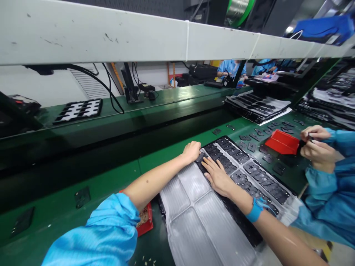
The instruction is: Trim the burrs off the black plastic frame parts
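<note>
My left hand (pixel 192 152) is closed at the far left corner of a tray of black flat parts (pixel 226 146). Its fingertips are turned down at the tray's edge, so what they grip is hidden. With fingers spread, my right hand (pixel 217 176) lies on the black parts near that corner, touching them. The parts sit in rows inside a tray with pale dividers. Closer to me, beside and partly under my forearms, lies a translucent grey plastic tray (pixel 191 207) with large ribbed compartments, no parts visible in it.
At right, a co-worker's hands (pixel 317 147) hold a small dark piece by a red bin (pixel 282 141). Loose black parts (pixel 251 146) lie around it. Stacked trays (pixel 256 105) stand behind. Another red bin (pixel 148 221) sits below my left forearm. A white beam (pixel 111 35) crosses overhead.
</note>
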`<state>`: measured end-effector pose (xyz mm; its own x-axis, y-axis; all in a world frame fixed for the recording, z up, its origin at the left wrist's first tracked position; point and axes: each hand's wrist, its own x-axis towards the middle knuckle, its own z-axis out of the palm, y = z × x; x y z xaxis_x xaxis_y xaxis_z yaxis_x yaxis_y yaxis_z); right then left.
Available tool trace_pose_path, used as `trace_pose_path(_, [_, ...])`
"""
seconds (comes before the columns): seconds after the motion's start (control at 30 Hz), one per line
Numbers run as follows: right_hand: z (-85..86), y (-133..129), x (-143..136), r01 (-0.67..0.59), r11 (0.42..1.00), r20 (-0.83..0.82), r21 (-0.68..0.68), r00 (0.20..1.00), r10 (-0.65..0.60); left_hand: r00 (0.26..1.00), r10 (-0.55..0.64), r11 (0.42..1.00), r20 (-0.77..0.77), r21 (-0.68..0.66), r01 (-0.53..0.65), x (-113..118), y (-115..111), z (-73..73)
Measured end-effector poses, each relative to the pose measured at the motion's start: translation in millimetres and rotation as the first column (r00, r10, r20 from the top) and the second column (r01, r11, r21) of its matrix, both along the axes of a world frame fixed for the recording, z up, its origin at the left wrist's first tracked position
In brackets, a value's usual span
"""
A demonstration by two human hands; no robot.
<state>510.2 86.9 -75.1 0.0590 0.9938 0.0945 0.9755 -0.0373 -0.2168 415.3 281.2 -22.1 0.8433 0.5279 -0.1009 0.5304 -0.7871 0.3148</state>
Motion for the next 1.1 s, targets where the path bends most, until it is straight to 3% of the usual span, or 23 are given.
trace_pose_path(0.3, [7.3,2,5,-0.056,0.998,0.02,0.0,0.998,0.056,0.977,-0.21,0.97,0.042,0.136,0.203,-1,1,-2.3])
trace_pose_path(0.57, [7.0,-27,-8,0.051,0.999,0.063,0.007,0.997,-0.051,0.864,-0.501,0.853,0.038,0.189,0.486,-44,5,-10.6])
trace_pose_path(0.87, [-3.2,-58,-45,0.149,0.989,0.11,-0.012,0.983,-0.147,0.792,-0.61,0.763,-0.021,0.256,0.593,-61,-4,-25.0])
trace_pose_path(1.1, [-6.7,-61,-45,0.149,0.988,0.112,-0.026,0.983,-0.145,0.803,-0.592,0.769,-0.065,0.251,0.588,-66,-5,-21.6])
